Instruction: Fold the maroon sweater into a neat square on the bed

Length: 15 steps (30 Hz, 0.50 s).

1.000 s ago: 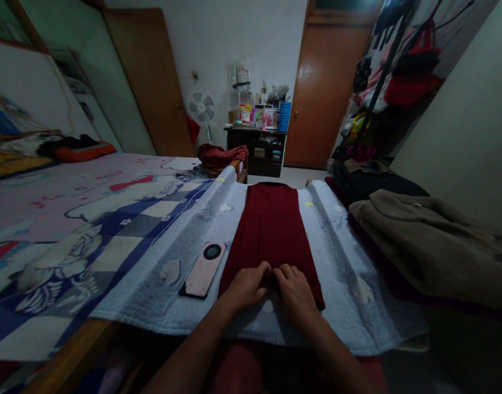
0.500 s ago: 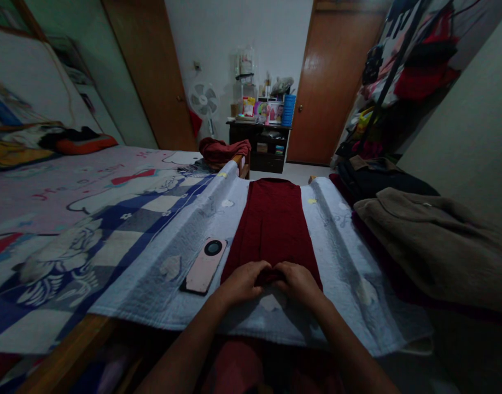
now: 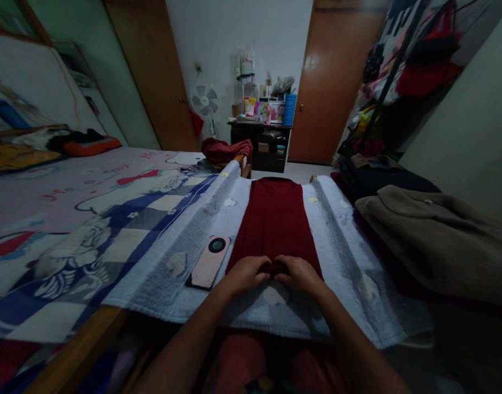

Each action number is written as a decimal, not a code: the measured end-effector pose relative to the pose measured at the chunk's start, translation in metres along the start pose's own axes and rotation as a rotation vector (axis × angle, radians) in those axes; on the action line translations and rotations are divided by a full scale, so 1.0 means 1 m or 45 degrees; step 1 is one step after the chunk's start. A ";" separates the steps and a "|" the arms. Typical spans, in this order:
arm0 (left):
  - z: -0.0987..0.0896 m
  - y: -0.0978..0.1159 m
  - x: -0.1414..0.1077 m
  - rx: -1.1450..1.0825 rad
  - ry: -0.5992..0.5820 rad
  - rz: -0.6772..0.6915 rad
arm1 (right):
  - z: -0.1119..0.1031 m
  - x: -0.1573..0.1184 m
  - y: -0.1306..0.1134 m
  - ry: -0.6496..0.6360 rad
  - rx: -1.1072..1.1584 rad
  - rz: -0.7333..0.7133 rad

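A dark red garment [image 3: 278, 219], folded into a long strip, lies flat on a light blue quilted cloth [image 3: 202, 219]. At its near end my left hand [image 3: 249, 272] pinches the edge between thumb and fingers. My right hand [image 3: 296, 273] grips the same edge just beside it, with a small gap between the two hands. A pink phone [image 3: 209, 262] with a round black camera ring lies face down on the cloth, left of the garment.
A bed [image 3: 91, 180] with patterned covers is on the left. Brown folded clothing [image 3: 431, 235] is piled on the right. A crumpled red cloth [image 3: 226, 150] sits on the bed corner. Further back stand a fan [image 3: 204, 101] and a dark cabinet [image 3: 259, 134].
Both hands have moved slightly away from me with the near edge of the garment. The view has shifted a little.
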<state>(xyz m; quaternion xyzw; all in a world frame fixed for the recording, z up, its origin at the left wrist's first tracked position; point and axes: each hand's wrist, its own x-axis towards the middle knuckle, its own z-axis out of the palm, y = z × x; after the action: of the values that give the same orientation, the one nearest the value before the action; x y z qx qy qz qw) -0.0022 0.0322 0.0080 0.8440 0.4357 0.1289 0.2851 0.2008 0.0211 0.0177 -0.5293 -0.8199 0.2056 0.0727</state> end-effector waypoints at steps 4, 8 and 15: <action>0.001 0.004 -0.003 0.079 -0.002 -0.082 | 0.004 -0.006 -0.009 0.036 -0.117 -0.026; 0.003 0.006 -0.002 0.221 0.011 -0.162 | 0.009 -0.008 -0.012 0.071 -0.134 -0.076; 0.000 0.011 0.008 0.327 -0.082 -0.147 | 0.009 -0.002 -0.007 0.046 -0.152 -0.128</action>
<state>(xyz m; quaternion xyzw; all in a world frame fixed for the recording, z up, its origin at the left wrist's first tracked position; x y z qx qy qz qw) 0.0099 0.0334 0.0146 0.8507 0.4871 0.0284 0.1954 0.1926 0.0149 0.0124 -0.4945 -0.8548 0.1428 0.0659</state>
